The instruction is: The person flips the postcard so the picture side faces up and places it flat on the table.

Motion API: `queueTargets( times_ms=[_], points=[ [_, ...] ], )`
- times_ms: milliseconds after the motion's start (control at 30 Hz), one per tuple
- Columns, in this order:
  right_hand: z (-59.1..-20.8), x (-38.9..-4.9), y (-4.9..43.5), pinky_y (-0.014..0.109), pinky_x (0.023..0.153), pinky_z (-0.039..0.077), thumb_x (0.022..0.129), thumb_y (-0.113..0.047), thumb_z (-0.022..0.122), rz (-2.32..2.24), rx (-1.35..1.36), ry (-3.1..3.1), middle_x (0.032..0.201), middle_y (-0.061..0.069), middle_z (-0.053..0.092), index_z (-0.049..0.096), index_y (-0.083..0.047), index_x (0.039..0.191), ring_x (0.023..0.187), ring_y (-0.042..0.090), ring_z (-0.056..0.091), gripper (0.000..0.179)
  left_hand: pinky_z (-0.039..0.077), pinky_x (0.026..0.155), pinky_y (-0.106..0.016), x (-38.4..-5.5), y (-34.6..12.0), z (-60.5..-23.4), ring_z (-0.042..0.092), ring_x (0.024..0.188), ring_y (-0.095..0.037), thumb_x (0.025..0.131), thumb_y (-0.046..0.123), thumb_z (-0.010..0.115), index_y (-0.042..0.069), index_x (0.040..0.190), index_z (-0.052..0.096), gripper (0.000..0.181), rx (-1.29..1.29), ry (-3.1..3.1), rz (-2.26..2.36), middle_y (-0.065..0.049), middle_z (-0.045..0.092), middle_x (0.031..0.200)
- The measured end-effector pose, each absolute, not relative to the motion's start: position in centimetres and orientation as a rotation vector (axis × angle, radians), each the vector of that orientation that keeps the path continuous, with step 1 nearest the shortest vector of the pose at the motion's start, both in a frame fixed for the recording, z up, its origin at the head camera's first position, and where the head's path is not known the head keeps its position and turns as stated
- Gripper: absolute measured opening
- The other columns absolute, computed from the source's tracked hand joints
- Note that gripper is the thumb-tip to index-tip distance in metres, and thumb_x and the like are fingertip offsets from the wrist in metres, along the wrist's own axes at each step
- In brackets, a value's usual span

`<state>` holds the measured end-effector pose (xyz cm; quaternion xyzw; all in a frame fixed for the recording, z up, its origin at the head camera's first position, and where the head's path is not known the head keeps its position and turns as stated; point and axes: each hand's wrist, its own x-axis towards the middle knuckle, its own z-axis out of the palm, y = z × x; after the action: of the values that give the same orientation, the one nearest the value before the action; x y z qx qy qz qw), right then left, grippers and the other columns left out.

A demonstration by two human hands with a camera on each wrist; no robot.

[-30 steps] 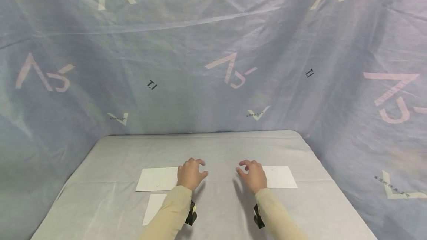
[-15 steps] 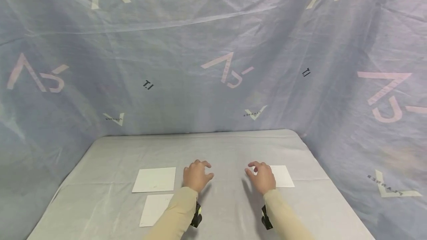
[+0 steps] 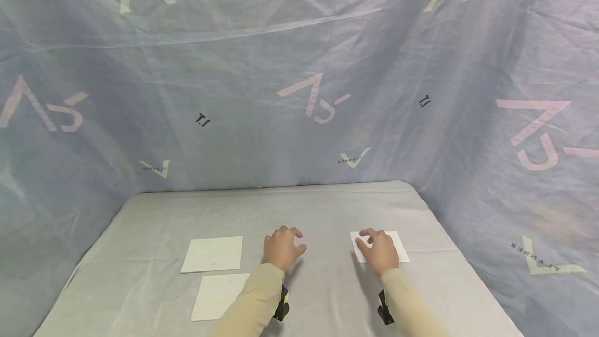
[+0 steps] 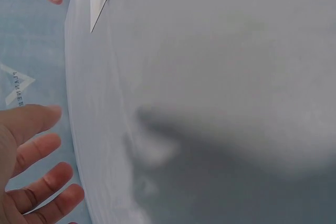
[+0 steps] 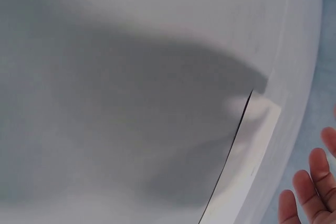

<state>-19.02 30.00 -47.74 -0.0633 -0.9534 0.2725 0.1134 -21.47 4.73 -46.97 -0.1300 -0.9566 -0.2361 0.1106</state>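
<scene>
My left hand (image 3: 282, 249) hovers over the grey cloth near the middle of the table, fingers relaxed and holding nothing. Its loosely spread fingers (image 4: 44, 182) show in the left wrist view. Above a white card (image 3: 401, 254) on the right hangs my right hand (image 3: 381, 253), also holding nothing, and it covers part of that card. In the right wrist view the same card (image 5: 247, 166) lies flat, with the hand's shadow across it. To the left of my left hand are two more white cards, a farther one (image 3: 212, 254) and a nearer one (image 3: 217, 296), partly behind the sleeve.
Grey cloth covers the table (image 3: 323, 212). A blue-grey printed curtain (image 3: 262, 92) encloses its back and sides. Black wrist devices (image 3: 282, 306) sit under both beige sleeves (image 3: 252, 300).
Both hands have shifted right relative to the cards, the right one farther, so the gap between them has widened. The view has turned slightly right. The cards lie still.
</scene>
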Motion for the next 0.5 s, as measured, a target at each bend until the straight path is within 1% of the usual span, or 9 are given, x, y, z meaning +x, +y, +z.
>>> queueTargets(
  times_ms=[267, 500],
  points=[
    [-47.9, -18.6, 31.7, 0.048, 0.069, 0.048, 0.093, -0.023, 0.071, 0.808, -0.218, -2.797, 0.089, 0.013, 0.062, 0.071, -0.001, 0.112, 0.082, 0.030, 0.058, 0.028, 0.051, 0.074, -0.046, -21.5, 6.2, -47.5, 0.068, 0.086, -0.028, 0.080, 0.027, 0.086, 0.014, 0.099, 0.078, 0.024, -0.404, -2.808, -0.666, -0.009, 0.071, 0.094],
    [-48.8, -18.4, 33.0, 0.049, 0.069, 0.048, 0.092, -0.023, 0.071, 0.773, -0.261, -2.800, 0.087, 0.012, 0.060, 0.071, 0.000, 0.112, 0.082, 0.031, 0.057, 0.030, 0.051, 0.074, -0.044, -21.4, 7.5, -47.8, 0.068, 0.085, -0.027, 0.079, 0.029, 0.086, 0.015, 0.097, 0.078, 0.024, -0.415, -2.825, -0.636, -0.008, 0.071, 0.092]
  ],
)
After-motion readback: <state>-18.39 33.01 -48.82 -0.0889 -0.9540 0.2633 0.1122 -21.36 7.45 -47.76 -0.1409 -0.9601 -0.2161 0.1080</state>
